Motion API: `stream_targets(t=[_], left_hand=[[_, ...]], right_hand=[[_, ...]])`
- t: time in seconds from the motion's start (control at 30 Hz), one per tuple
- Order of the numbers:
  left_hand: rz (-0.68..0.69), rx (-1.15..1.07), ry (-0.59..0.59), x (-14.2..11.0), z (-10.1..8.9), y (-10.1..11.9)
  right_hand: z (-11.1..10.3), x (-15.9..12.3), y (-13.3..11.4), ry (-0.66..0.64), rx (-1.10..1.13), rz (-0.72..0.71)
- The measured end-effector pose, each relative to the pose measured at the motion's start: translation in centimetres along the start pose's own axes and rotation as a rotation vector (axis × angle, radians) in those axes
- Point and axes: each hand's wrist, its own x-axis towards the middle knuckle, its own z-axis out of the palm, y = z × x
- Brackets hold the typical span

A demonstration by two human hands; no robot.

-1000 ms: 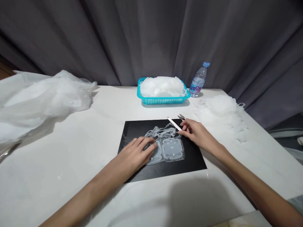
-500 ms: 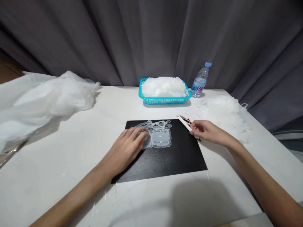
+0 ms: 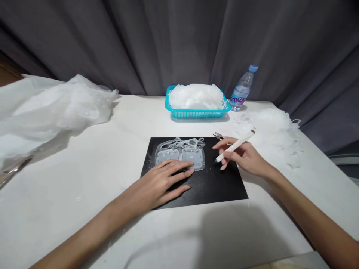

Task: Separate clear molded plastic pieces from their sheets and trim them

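Observation:
A clear, greyish molded plastic piece (image 3: 192,155) with two rounded-square halves lies on a black mat (image 3: 207,190), loose translucent strips tangled along its far edge. My left hand (image 3: 165,179) rests flat with fingers spread, its fingertips over the near part of this piece. Held between the fingers of my right hand (image 3: 244,155) is a white pen-like stick (image 3: 238,145) with a dark tip, slanting down toward the mat's right side. Just behind those fingers show the metal blades of small snips (image 3: 218,135); their handles are hidden by the hand.
Behind the mat stands a turquoise basket (image 3: 200,114) heaped with white translucent pieces. A water bottle (image 3: 239,93) stands right of it. More clear pieces (image 3: 272,130) are piled at the right, and a large translucent plastic bag (image 3: 61,104) lies at the left. A grey curtain (image 3: 168,45) hangs behind.
My right hand has lifted the white stick off the snips and turned it over the mat. My left hand has slid nearer and spread out, uncovering more of the molded piece.

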Motion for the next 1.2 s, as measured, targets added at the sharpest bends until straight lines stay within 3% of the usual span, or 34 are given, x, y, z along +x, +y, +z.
stream_targets(t=[0.3, 0.63, 1.2], left_hand=[[-0.089, -0.156, -0.028, 0.2, 0.1, -0.4], [-0.116, -0.204, -0.034, 0.7, 0.2, -0.4], [-0.088, -0.224, 0.003, 0.5, 0.5, -0.5]], right_hand=[[4.0, 0.1, -0.7, -0.117, -0.321, -0.118], [4.0, -0.1, -0.4, -0.215, -0.4, -0.231], [4.2, -0.2, -0.3, -0.265, -0.482, -0.242]])
